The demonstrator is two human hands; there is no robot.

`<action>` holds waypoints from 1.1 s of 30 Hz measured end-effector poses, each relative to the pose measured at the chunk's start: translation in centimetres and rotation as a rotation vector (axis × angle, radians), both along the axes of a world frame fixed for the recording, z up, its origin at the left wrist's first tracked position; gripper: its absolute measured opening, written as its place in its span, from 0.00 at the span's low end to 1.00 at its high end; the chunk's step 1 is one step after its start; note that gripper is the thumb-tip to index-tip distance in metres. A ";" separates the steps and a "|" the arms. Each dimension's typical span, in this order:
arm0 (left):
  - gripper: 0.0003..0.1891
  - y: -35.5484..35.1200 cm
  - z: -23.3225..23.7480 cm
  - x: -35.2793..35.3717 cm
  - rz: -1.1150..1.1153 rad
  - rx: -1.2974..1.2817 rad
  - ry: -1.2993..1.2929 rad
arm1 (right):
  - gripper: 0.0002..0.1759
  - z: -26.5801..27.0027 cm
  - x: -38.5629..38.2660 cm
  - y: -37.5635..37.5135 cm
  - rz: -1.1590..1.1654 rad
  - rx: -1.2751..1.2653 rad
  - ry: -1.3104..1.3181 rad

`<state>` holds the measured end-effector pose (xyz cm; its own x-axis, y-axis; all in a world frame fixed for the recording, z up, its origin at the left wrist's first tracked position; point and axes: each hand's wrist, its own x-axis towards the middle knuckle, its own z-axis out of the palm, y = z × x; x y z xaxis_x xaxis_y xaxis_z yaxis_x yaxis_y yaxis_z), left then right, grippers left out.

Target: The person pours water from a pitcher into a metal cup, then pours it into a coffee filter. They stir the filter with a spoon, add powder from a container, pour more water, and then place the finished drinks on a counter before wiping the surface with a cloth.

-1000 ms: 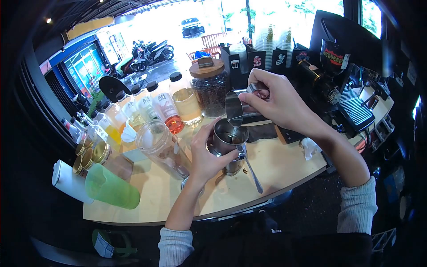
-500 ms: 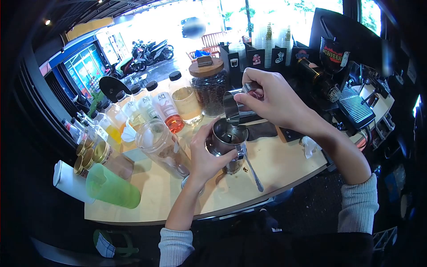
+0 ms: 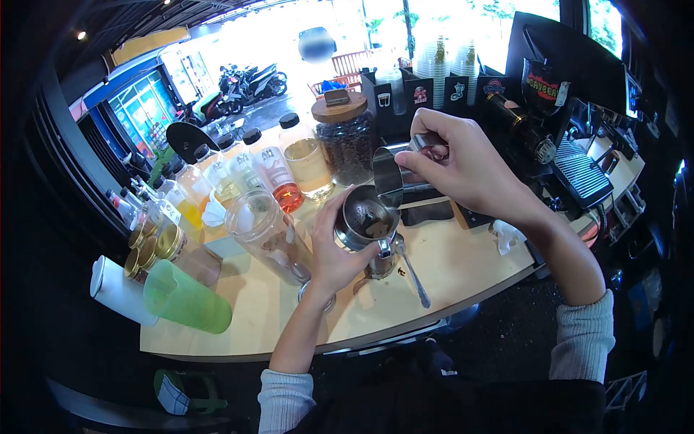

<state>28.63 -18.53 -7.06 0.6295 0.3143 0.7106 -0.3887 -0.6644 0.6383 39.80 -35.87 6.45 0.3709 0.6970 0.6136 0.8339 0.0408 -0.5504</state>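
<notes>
Watching through the head camera, I have my left hand [image 3: 337,252] wrapped around the near left side of the steel pitcher [image 3: 361,206], fingers curled against its wall with no slack and the thumb up by its handle. My right hand [image 3: 466,159] is closed on the handle of a small steel cup [image 3: 388,176], thumb pressed over bent fingers, and that cup is tipped on its side just above the pitcher's far right rim. What has just changed is the pitcher: it has swung over so that its mouth faces me more squarely, opening up a view of dark liquid [image 3: 376,229] low inside. The thin stream that hung from the cup a second ago no longer shows, so I judge the pour has all but run out, though glare on the metal may be hiding a last drip. Below the pitcher, partly covered by it, a glass-like vessel stands on the worktop [image 3: 463,275]. To the pitcher's right lies a long spoon [image 3: 419,289]; to its left stands a tall clear container [image 3: 271,242]. Beyond the pitcher is the wooden-lidded jar [image 3: 347,152] of dark beans, with the bottle of red liquid [image 3: 278,181] farther left.
</notes>
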 end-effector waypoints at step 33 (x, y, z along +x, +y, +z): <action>0.44 -0.5 -0.2 0.1 -0.046 -0.076 0.059 | 0.14 1.6 -2.2 -0.4 0.013 -0.094 -0.078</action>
